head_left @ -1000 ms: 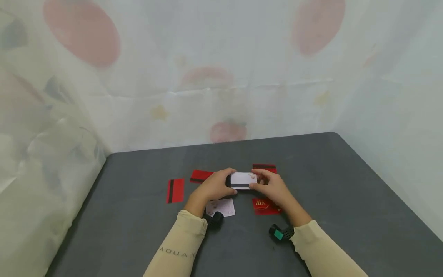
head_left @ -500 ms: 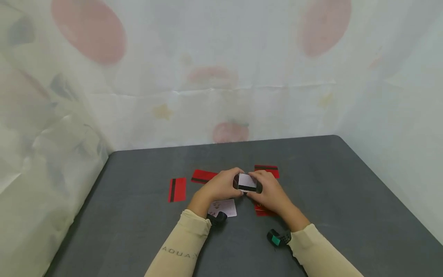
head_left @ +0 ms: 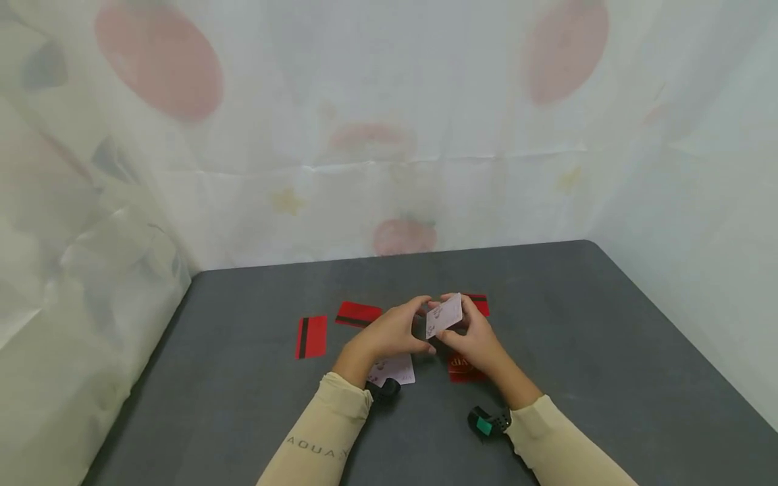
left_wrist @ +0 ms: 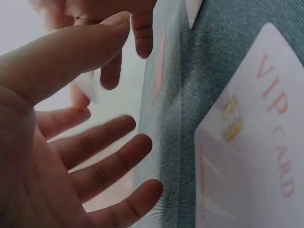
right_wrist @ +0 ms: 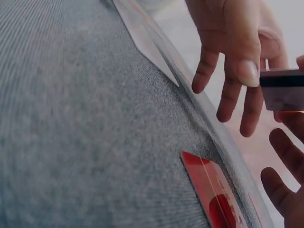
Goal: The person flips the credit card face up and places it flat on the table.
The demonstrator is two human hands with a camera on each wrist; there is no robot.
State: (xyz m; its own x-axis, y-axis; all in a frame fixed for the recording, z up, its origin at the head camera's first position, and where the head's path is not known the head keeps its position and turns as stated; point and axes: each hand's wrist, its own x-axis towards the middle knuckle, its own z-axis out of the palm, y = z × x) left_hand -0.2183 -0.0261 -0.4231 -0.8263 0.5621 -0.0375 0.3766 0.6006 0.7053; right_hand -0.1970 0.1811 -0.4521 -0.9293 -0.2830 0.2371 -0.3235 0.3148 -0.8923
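One white card (head_left: 444, 315) pinched by right hand (head_left: 471, 337) fingers above the tabletop (head_left: 577, 351); left hand (head_left: 394, 331) fingers spread, just beside it.

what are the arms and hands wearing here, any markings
Both arms wear long beige sleeves; the left sleeve carries grey lettering. A small black camera sits at the left wrist, and a black one with a green patch at the right wrist. The hands are bare.

"VIP CARD" stands in pale red letters on the white card (left_wrist: 256, 137) lying on the table, "VIP" in gold on the red card (head_left: 464, 366) (half hidden), and "AQUA" along the left sleeve (head_left: 316, 442).
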